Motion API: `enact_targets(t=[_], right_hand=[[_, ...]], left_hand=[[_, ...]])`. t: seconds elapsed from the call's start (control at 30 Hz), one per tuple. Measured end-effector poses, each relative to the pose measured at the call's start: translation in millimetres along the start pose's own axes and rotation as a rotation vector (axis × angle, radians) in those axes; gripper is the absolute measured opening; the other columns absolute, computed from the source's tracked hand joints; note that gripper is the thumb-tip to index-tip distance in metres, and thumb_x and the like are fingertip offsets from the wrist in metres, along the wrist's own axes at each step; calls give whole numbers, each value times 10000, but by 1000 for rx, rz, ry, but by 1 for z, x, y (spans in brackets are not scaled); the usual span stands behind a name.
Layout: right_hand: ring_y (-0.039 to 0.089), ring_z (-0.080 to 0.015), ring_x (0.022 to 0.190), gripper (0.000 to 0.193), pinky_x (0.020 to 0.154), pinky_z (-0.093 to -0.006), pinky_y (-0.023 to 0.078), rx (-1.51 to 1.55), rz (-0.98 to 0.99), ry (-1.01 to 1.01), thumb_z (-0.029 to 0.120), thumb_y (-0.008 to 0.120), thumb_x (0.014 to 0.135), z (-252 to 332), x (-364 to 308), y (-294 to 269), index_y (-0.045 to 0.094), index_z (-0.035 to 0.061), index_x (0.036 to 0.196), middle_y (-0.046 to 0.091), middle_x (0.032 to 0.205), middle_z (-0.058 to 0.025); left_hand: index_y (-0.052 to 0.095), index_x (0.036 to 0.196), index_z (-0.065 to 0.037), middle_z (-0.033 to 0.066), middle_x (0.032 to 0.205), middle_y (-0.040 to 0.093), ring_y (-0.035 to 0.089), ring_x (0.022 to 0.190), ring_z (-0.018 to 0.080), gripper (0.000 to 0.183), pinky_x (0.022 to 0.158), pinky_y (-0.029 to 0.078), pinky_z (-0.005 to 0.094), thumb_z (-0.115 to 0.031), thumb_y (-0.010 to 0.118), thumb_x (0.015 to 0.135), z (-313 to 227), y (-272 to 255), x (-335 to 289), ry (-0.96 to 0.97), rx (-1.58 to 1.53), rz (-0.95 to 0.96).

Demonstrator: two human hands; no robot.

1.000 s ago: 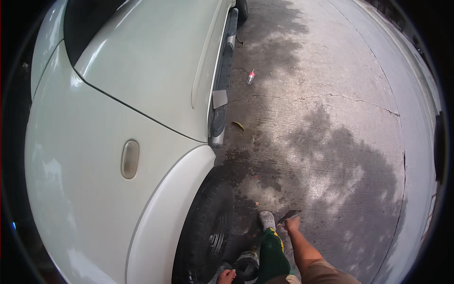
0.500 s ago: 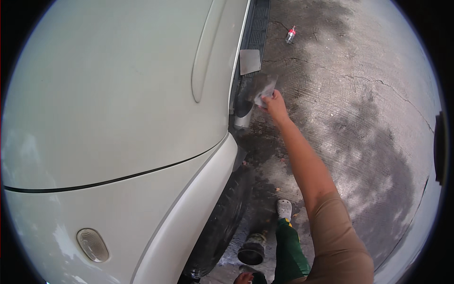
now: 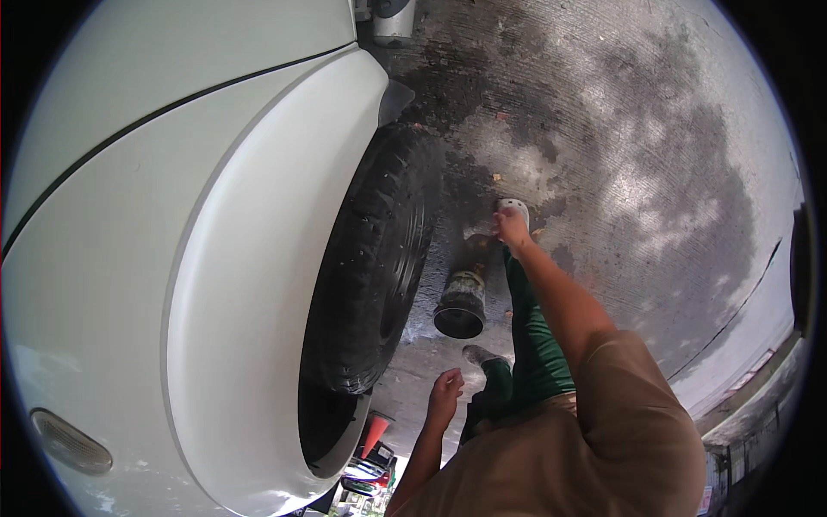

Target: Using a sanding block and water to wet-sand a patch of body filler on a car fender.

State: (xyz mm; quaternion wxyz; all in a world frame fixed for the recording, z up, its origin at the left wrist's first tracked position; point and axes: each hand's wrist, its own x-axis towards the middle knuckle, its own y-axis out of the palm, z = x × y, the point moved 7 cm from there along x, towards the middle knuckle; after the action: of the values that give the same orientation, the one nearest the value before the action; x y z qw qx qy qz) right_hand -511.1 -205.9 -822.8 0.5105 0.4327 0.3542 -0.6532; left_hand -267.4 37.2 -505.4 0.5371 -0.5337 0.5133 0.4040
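Note:
My right hand (image 3: 510,228) is down over the ground, above a light shoe, with its fingers closed. A thin translucent sheet seems to hang from it, badly smeared and hard to tell from the wet ground behind. Lower in the view, my left hand (image 3: 446,392) hangs at my side, fingers loosely bent, with nothing visible in it. Between my hands and the vehicle stands a dirty bucket (image 3: 465,297) with a dark round mouth. The vehicle's black tyre (image 3: 370,233) sits close to its left, under a pale wheel arch (image 3: 250,284).
The pale vehicle body fills the left side, with an oval lamp (image 3: 72,441) low on it. A silver tube end (image 3: 394,26) shows at the top. Concrete ground (image 3: 637,164) with wet patches lies to the right. An orange cone (image 3: 375,433) stands behind the tyre.
My view has shifted back along the vehicle toward the wheel. My right hand has dropped from beside the side step to my side. The bottle and grey square piece have left view.

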Motion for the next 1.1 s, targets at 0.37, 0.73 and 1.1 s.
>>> enact_targets(t=[0.37,0.73,1.1], right_hand=[[640,-148,685,165,568,-302,483,-309,238,4,162,573,1014,-214,-160,73,599,52,1134,655,883,-37],[642,-145,801,148,659,-306,504,252,78,70,199,635,981,-392,-307,94,589,122,1099,636,921,-2],[679,-384,1093,547,962,-424,520,-232,-237,-138,243,695,911,-522,-195,128,550,-82,1327,683,1179,-273]], left_hand=[[573,1404,-38,93,1059,667,631,954,159,449,855,520,300,-277,629,1028,102,-64,45,232,16,-49],[558,1421,-27,125,1216,661,627,1041,186,483,947,494,313,-309,607,1032,251,-130,138,300,252,61],[543,1404,46,224,1438,564,510,1373,352,492,1127,412,401,-313,461,1078,256,-84,343,516,403,-33]])
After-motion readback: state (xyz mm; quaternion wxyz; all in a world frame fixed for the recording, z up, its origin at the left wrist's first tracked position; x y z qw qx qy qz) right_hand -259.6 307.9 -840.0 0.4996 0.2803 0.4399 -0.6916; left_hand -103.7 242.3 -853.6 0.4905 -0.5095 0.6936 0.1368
